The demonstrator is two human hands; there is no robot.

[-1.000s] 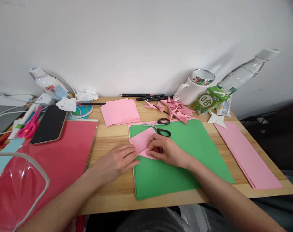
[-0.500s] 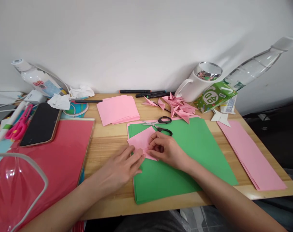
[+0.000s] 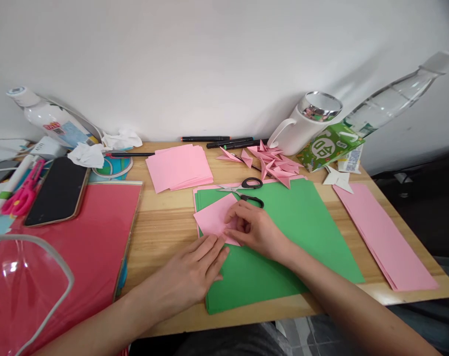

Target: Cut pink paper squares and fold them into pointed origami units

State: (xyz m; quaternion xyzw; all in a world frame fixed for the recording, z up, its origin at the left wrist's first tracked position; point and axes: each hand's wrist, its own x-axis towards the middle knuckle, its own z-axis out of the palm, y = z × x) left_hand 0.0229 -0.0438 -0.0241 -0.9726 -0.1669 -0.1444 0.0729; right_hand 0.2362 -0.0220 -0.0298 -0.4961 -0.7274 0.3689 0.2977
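Observation:
A small pink sheet of paper (image 3: 214,215) lies tilted on a stack of green paper (image 3: 284,247). Its lower right part is folded over, with the fold partly covered by my fingers. My left hand (image 3: 200,264) rests along the sheet's lower edge, fingers stretched out and pressing on it. With thumb and fingertips pinched together, my right hand (image 3: 252,227) grips the sheet's right side. Just behind the sheet lie scissors (image 3: 243,190) with black handles, their blades slightly apart.
Pink sheets (image 3: 180,168) are stacked behind on the left. Folded pink pieces (image 3: 274,163) lie in a pile by a white mug (image 3: 304,126). Long pink strips (image 3: 383,237) are at right. A phone (image 3: 59,190) lies on a red packet (image 3: 87,237) at left.
My left hand has slid right and toward me along the sheet's lower edge. My right hand keeps its pinch in nearly the same spot. The camera view has shifted slightly.

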